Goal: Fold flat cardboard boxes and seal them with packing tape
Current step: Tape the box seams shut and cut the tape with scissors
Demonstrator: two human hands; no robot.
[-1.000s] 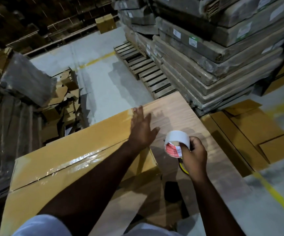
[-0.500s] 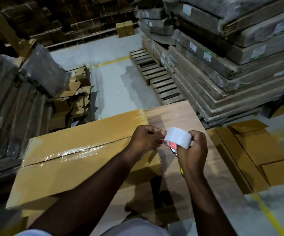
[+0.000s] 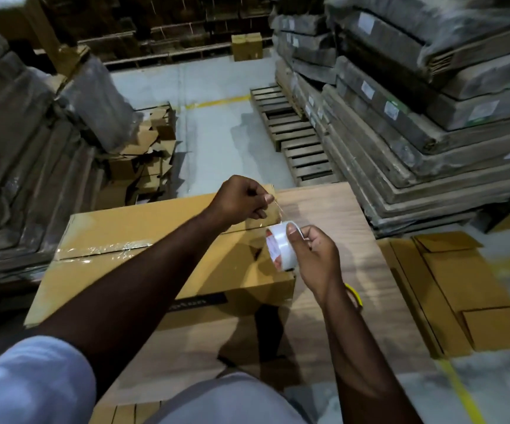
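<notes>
A folded brown cardboard box [image 3: 131, 228] stands on a wooden table [image 3: 333, 215], its top seam covered with clear tape. My right hand [image 3: 315, 258] grips a roll of clear packing tape [image 3: 281, 244] with a red core, just above the box's right end. My left hand [image 3: 241, 200] is up and to the left of the roll, over the box's far right corner. It pinches the free end of the tape, and a short clear strip stretches from it down to the roll.
Flat cardboard box blanks [image 3: 461, 286] lie on the floor at the right. Tall stacks of wrapped flat packs [image 3: 416, 102] stand on pallets [image 3: 290, 133] beyond the table. More wrapped stacks [image 3: 18, 148] and loose cardboard scraps [image 3: 146, 157] crowd the left. A yellow object [image 3: 354, 293] shows under my right wrist.
My left hand left the box top, met the roll, pinched the tape end and has now pulled it up and left. The camera view tilted up.
</notes>
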